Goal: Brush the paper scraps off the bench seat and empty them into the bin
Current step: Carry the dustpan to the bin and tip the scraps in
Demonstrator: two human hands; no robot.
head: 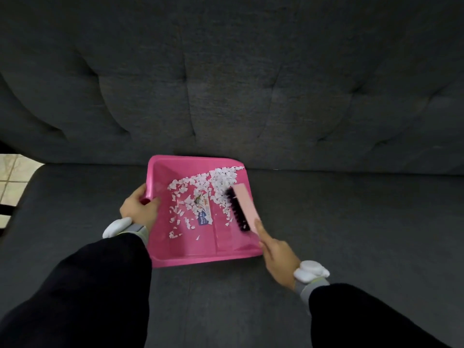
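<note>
Paper scraps [200,187], white and torn small, are sitting inside the pink dustpan [190,249], and both hands are busy on it. The left hand [139,208] is clamped on the dustpan's left wall, fingers curled round the outside, thumb hooked over the rim into the tray. The right hand [277,252] is wrapped round the near end of the brush [244,209], with its pale pink back turned to the right and its dark bristles pointing left into the pan. The bristles are touching the edge of the thickest heap of scraps. That heap runs in a band from the pan's far right corner toward the middle, and looser bits are scattered down the left half around a printed label [204,214] stuck to the pan floor. Each wrist carries a white device [311,271] on a grey band, just ahead of black sleeves [100,285]. The dustpan lies over the dark grey bench seat [351,222], its far edge up by the crease where the seat meets the tufted backrest [226,84]; whether it rests flat or is lifted a little, I cannot tell. Off the bench's left end, a patch of pale tiled floor [12,172] shows.
</note>
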